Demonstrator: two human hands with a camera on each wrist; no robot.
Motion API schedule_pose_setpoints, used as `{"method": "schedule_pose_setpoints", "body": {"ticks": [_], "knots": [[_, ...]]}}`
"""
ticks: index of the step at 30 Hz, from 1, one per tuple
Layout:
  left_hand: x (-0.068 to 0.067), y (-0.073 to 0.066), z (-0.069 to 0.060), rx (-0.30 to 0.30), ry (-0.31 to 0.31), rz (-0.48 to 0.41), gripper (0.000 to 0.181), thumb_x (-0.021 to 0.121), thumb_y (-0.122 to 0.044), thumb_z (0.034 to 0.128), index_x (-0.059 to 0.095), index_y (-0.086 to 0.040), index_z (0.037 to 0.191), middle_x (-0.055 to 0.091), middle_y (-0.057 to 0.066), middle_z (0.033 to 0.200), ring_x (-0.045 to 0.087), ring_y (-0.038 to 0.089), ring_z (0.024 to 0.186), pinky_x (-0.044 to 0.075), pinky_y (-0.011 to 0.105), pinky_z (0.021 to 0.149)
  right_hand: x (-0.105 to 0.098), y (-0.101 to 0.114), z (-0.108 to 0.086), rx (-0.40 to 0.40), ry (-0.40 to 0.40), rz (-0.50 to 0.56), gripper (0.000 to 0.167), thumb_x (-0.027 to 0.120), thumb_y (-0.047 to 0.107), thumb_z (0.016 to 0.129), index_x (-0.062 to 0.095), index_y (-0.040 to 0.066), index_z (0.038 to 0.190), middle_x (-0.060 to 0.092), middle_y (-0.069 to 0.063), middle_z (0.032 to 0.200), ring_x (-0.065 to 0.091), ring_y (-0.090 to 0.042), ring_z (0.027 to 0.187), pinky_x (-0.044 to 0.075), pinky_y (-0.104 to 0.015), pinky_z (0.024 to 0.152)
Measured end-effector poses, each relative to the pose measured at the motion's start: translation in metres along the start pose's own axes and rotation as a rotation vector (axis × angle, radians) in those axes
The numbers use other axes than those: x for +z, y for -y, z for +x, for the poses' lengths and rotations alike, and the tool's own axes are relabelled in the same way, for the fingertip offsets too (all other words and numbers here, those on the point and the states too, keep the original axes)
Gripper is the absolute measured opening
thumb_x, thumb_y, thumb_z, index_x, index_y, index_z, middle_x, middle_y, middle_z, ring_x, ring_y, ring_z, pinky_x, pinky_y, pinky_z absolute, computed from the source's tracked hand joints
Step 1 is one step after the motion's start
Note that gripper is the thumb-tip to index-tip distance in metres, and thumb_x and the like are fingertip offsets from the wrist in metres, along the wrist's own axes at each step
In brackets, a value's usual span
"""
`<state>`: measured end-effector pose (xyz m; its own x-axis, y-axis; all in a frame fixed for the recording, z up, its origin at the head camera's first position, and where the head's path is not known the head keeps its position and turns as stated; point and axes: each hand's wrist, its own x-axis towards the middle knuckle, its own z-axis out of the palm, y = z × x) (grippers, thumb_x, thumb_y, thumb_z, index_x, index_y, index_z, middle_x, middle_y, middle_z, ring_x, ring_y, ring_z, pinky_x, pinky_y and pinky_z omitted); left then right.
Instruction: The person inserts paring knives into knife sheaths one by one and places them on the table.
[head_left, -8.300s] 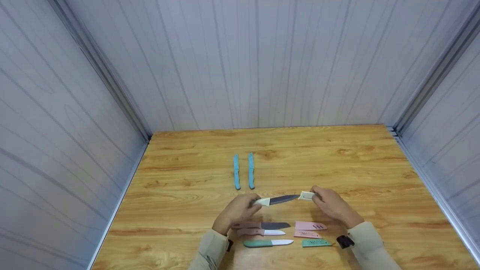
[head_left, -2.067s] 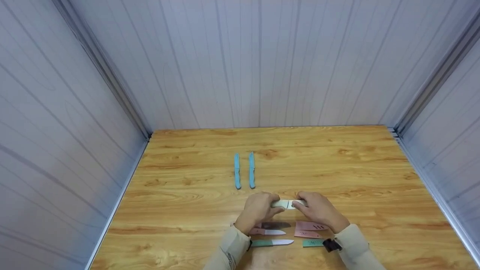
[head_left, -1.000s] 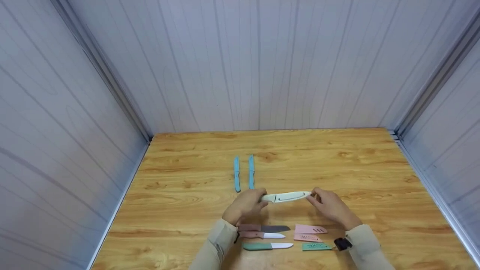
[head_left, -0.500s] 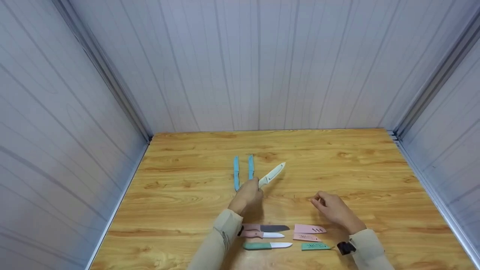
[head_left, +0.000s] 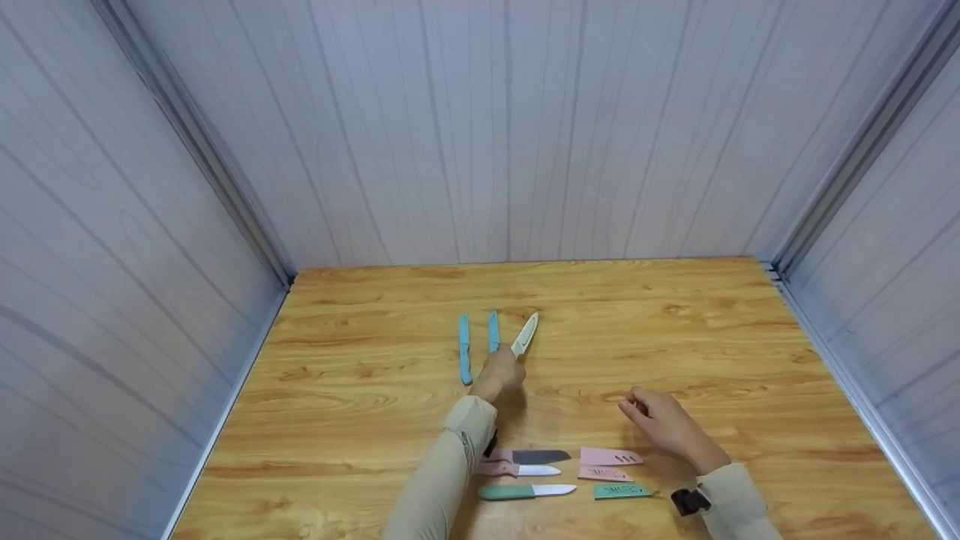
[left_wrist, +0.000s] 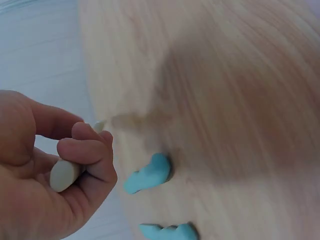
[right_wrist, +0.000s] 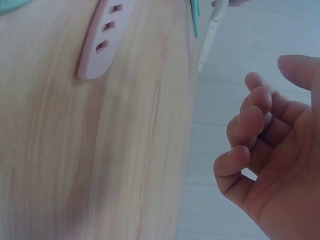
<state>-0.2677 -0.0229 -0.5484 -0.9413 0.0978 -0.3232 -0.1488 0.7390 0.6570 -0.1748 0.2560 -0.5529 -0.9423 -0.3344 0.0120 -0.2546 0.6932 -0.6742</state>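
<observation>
In the head view my left hand (head_left: pixel 501 373) grips the handle of a white sheathed knife (head_left: pixel 526 333), its tip slanting away to the right of two blue knives (head_left: pixel 464 349). The nearer part of the right-hand blue knife (head_left: pixel 493 330) is hidden by that hand. From the left wrist view, my fingers curl round the white handle (left_wrist: pixel 64 175), with blue handle ends (left_wrist: pixel 149 175) lying beyond. My right hand (head_left: pixel 669 426) hovers over the table at the right, holding nothing; its fingers hang loosely curled in the right wrist view.
Near the front lie two pink-handled knives (head_left: pixel 499 469) and a green-handled knife (head_left: pixel 507 492), blades bare. To their right are two pink sheaths (head_left: pixel 609 456) and a green sheath (head_left: pixel 621 490). Pale panels (head_left: pixel 465 135) enclose the wooden table (head_left: pixel 360 427) on three sides.
The white blade went into its white sheath between both hands. My right hand let go of the sheath, and my left hand carried the knife away toward the blue knives, turning its tip farther back.
</observation>
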Motion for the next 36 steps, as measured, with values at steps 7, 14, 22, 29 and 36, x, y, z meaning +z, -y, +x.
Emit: {"method": "schedule_pose_setpoints", "body": {"ticks": [7, 14, 22, 29, 36], "knots": [[0.011, 0.004, 0.004, 0.017, -0.043, 0.058, 0.034, 0.049, -0.005, 0.0959, 0.045, 0.002, 0.129, 0.056, 0.013, 0.104, 0.053, 0.021, 0.083, 0.041, 0.034, 0.064, 0.001, -0.001, -0.005, 0.034, 0.021, 0.003, 0.038, 0.043, 0.042, 0.100, 0.059, 0.009, 0.094, 0.044, 0.004, 0.064, 0.037, -0.009, 0.053, 0.034, -0.025, 0.051], [0.021, 0.001, 0.001, 0.063, -0.036, 0.142, 0.018, 0.054, -0.005, 0.0937, 0.055, 0.000, 0.111, 0.059, 0.011, 0.081, 0.062, 0.020, 0.064, 0.046, 0.032, 0.050, 0.003, 0.000, -0.009, 0.022, 0.016, 0.015, 0.039, 0.043, 0.042, 0.099, 0.061, 0.008, 0.095, 0.046, 0.004, 0.067, 0.040, -0.009, 0.057, 0.035, -0.025, 0.053], [0.026, 0.003, 0.010, 0.061, -0.071, 0.109, 0.017, 0.061, -0.008, 0.0899, 0.061, -0.005, 0.074, 0.057, 0.004, 0.053, 0.053, 0.014, 0.043, 0.039, 0.026, 0.041, 0.007, -0.001, -0.008, -0.013, 0.018, 0.039, 0.035, 0.045, 0.037, 0.100, 0.060, 0.007, 0.091, 0.044, 0.004, 0.065, 0.038, -0.007, 0.055, 0.034, -0.024, 0.052], [0.029, 0.004, 0.016, 0.049, -0.133, 0.143, 0.022, 0.061, -0.009, 0.0887, 0.064, -0.006, 0.067, 0.056, 0.002, 0.050, 0.055, 0.015, 0.047, 0.049, 0.030, 0.052, 0.008, -0.001, -0.008, -0.017, 0.039, 0.048, 0.034, 0.045, 0.036, 0.100, 0.060, 0.007, 0.092, 0.045, 0.005, 0.064, 0.037, -0.006, 0.054, 0.033, -0.023, 0.051], [0.034, 0.001, 0.022, 0.014, -0.176, 0.140, 0.033, 0.060, -0.011, 0.0893, 0.063, -0.007, 0.057, 0.052, 0.000, 0.040, 0.053, 0.013, 0.037, 0.045, 0.026, 0.043, 0.010, -0.002, -0.008, -0.068, 0.029, 0.036, 0.031, 0.046, 0.032, 0.101, 0.060, 0.007, 0.089, 0.042, 0.008, 0.062, 0.034, -0.003, 0.051, 0.033, -0.023, 0.050]]}}
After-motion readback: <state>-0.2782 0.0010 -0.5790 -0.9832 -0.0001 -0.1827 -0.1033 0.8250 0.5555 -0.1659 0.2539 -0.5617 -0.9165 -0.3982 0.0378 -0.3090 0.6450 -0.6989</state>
